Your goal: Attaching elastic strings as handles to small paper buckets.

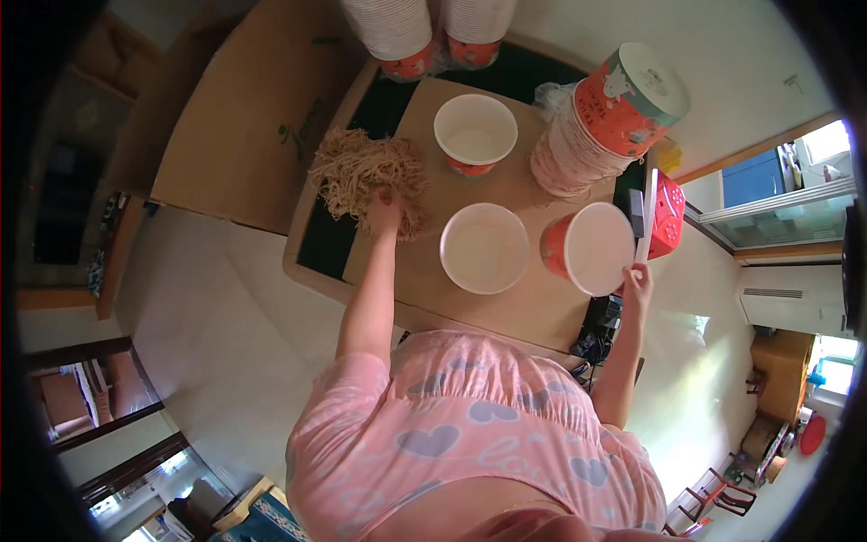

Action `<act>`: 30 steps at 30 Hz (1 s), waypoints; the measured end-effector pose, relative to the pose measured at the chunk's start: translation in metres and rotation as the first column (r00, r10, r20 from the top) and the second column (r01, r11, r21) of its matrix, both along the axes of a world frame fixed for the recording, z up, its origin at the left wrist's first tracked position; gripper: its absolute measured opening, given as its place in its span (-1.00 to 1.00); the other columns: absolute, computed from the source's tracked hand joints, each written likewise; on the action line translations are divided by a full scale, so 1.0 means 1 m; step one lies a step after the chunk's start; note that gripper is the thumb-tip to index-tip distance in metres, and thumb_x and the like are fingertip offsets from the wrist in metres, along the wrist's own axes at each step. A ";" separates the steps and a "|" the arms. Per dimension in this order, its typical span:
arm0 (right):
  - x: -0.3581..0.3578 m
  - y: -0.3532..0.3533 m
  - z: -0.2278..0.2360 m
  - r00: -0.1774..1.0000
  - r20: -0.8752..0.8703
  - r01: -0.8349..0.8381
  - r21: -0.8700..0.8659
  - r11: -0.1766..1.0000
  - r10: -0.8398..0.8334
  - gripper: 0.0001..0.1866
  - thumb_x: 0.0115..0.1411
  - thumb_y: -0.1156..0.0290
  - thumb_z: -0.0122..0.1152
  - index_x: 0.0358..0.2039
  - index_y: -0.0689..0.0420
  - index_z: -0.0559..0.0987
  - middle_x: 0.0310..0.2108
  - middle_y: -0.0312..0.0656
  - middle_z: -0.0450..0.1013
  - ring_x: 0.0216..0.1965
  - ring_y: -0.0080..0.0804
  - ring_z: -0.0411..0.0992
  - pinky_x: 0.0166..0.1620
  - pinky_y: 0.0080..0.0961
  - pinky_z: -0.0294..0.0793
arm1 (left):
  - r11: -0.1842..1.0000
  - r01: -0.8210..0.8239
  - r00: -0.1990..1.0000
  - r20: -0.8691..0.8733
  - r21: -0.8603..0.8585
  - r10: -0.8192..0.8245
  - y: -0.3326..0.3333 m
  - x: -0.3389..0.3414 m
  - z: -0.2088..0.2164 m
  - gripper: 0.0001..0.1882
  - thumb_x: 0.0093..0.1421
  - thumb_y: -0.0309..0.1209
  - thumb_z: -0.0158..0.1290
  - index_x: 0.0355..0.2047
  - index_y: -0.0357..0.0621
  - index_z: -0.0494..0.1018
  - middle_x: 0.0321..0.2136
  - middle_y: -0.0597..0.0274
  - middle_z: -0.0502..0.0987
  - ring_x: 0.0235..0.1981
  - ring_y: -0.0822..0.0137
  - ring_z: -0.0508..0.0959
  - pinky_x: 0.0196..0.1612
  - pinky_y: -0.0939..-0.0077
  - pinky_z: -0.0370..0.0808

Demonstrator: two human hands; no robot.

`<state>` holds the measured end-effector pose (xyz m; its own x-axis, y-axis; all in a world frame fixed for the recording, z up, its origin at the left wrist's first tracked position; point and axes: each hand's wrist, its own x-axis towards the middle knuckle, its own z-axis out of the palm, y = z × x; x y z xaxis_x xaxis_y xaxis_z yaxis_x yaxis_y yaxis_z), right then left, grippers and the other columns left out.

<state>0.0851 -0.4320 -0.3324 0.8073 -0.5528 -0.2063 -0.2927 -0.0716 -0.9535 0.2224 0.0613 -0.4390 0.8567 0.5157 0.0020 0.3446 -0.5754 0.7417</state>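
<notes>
My left hand (384, 211) reaches into a pile of tan crinkled paper shreds (357, 167) on the left of the table, its fingers closed among the strands and partly hidden. At the right, my right hand (637, 282) grips the rim of a red-and-white paper bucket (555, 246), which is tilted with its white opening turned toward me. Left of it, a second white-lined paper bucket (484, 248) stands with its open top up. Behind that, a third paper bucket (475, 129) with a red outside also stands open.
Nested buckets (578, 149) stand at the back right, with an upturned red-and-green bucket (623, 99) on top. Two more tall stacks (390, 32) rise at the back. A large cardboard box (244, 117) is on the left. A red perforated basket (667, 215) and black cables (593, 343) lie rightward.
</notes>
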 end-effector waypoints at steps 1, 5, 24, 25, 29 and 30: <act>-0.003 0.003 -0.011 1.000 -0.022 0.001 0.050 0.999 0.000 -0.87 0.11 0.45 0.12 -0.33 0.12 0.40 -0.64 -0.33 0.36 -0.72 -0.64 0.28 -0.67 -0.69 0.30 | 1.000 0.008 1.000 0.000 -0.004 -0.008 -0.005 0.011 0.003 -0.63 0.16 -0.17 0.03 -0.14 -0.17 0.40 -0.54 0.20 0.51 -0.58 0.35 0.48 -0.52 0.46 0.38; 0.000 0.022 -0.029 0.994 -0.106 0.011 0.023 1.000 -0.008 -0.84 0.11 0.42 0.15 -0.31 0.14 0.40 -0.62 -0.31 0.39 -0.71 -0.63 0.29 -0.66 -0.67 0.31 | 0.721 -0.093 0.995 -0.093 -0.687 0.040 -0.003 0.025 0.008 -0.81 0.12 -0.36 0.09 -0.37 -0.25 0.49 -0.60 0.22 0.47 -0.67 0.44 0.40 -0.61 0.52 0.29; -0.030 0.229 0.065 0.764 0.112 -0.451 0.797 0.402 0.635 -0.71 0.33 0.27 -0.14 -0.29 0.22 0.46 -0.41 -0.23 0.44 -0.35 -0.54 0.41 -0.24 -0.64 0.40 | 0.444 0.830 0.446 -0.075 -0.339 -0.892 -0.092 -0.197 0.167 -0.88 0.10 -0.44 0.07 -0.44 -0.26 0.52 -0.56 0.11 0.55 -0.49 0.32 0.56 -0.40 0.43 0.44; -0.028 0.223 0.070 0.789 0.117 -0.363 0.881 0.305 0.603 -0.72 0.34 0.26 -0.16 -0.35 0.19 0.44 -0.51 -0.27 0.40 -0.49 -0.57 0.38 -0.39 -0.66 0.38 | 0.441 0.830 0.443 -0.077 -0.342 -0.893 -0.089 -0.200 0.157 -0.88 0.10 -0.44 0.07 -0.44 -0.26 0.52 -0.56 0.11 0.55 -0.49 0.32 0.56 -0.40 0.43 0.44; -0.033 0.195 0.059 0.777 0.033 -0.423 0.766 0.484 0.628 -0.79 0.32 0.30 -0.11 -0.30 0.18 0.40 -0.59 -0.35 0.29 -0.62 -0.63 0.20 -0.55 -0.67 0.20 | 0.552 0.713 0.578 -0.083 -0.433 -0.812 -0.083 -0.203 0.144 -0.88 0.07 -0.41 0.06 -0.44 -0.20 0.52 -0.54 -0.03 0.51 -0.48 0.02 0.53 -0.37 0.28 0.45; -0.038 0.196 0.059 0.783 0.028 -0.416 0.766 0.489 0.622 -0.79 0.32 0.30 -0.11 -0.30 0.18 0.40 -0.59 -0.35 0.29 -0.62 -0.63 0.20 -0.55 -0.67 0.20 | 0.571 0.717 0.574 -0.128 -0.400 -0.809 -0.088 -0.198 0.154 -0.88 0.07 -0.42 0.05 -0.43 -0.21 0.51 -0.53 -0.04 0.51 -0.47 0.01 0.54 -0.37 0.28 0.45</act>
